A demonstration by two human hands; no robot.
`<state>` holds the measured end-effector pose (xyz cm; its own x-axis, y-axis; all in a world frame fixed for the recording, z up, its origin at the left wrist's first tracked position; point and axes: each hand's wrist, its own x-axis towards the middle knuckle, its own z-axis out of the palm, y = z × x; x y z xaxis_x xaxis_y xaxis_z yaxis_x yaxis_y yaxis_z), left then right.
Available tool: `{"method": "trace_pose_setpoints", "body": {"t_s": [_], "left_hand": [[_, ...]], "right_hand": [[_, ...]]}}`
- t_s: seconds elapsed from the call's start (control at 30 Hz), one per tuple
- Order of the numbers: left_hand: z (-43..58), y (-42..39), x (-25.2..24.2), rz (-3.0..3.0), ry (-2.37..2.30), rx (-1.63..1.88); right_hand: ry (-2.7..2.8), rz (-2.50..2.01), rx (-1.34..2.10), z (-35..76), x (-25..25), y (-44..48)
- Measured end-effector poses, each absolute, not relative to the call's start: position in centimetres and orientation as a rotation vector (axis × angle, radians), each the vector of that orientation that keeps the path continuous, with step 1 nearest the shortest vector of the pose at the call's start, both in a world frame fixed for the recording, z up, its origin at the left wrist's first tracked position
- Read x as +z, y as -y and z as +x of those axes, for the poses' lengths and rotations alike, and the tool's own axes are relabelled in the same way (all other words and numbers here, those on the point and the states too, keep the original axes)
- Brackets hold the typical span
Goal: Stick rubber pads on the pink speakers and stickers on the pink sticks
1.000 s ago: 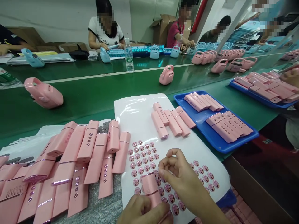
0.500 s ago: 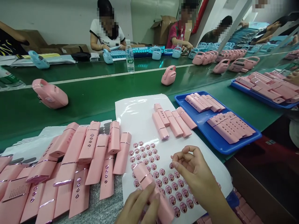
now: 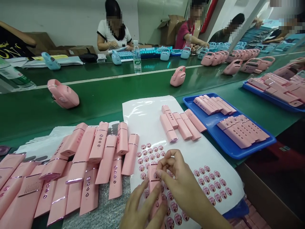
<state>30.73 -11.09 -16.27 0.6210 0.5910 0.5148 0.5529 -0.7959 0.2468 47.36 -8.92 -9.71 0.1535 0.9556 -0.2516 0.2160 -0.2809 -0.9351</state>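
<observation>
At the left, pink bars [image 3: 79,144] were heaped on one another, each a long, flattened form in smooth plastic crossed by a bright metallic band; several faces bore a row of small mirror-like buttons, and one a grid of fine holes. Grey, pebbled wrap [image 3: 102,203] was spread under part of the heap. In the centre foreground, the worked bar [image 3: 151,170] was held over a glossy white sheet [image 3: 147,117], its banded end pointed away from the body. It was grasped by the left hand [image 3: 143,205], the fingers being laid along it. At the banded end, a round sticker [image 3: 155,175] was partly covered by the right hand [image 3: 179,181], whose thumb and forefinger were drawn together; whether the sticker was pinched or merely pressed could not be told. Shiny printed discs [image 3: 217,184] were set in rows on the sheet. Farther right, more bars were ranged in two groups in a blue tray [image 3: 213,120].

The surface was formed by a smooth green bench [image 3: 107,86], on which a rounded pink case [image 3: 64,97] with a looped handle and a clear bottle [image 3: 137,60] were placed. Beyond, cardboard boxes [image 3: 169,30] and seated workers [image 3: 125,36] were seen before a pale wall [image 3: 71,19].
</observation>
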Motion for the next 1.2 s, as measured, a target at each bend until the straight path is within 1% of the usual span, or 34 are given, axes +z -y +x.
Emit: {"method": "trace_pose_setpoints", "body": {"t_s": [0.3,0.6,0.73,0.93,1.2], "left_hand": [[30.8,11.0,-16.5,2.779,-0.780,0.859],[31.0,11.0,-16.2,2.731,-0.784,0.911],[31.3,11.0,-16.5,2.717,-0.805,0.992],[31.4,10.9,-16.6,2.708,-0.778,1.013],[31.5,11.0,-16.4,2.716,-0.816,0.991]], "right_hand": [[1.230,-1.708,1.237,47.8,-8.7,7.9],[1.301,-1.757,1.168,47.5,-8.8,7.6],[1.306,-1.785,1.183,47.6,-8.5,7.7],[1.351,-1.764,1.264,47.9,-7.8,7.5],[1.386,-1.855,1.156,47.7,-8.5,7.7]]}}
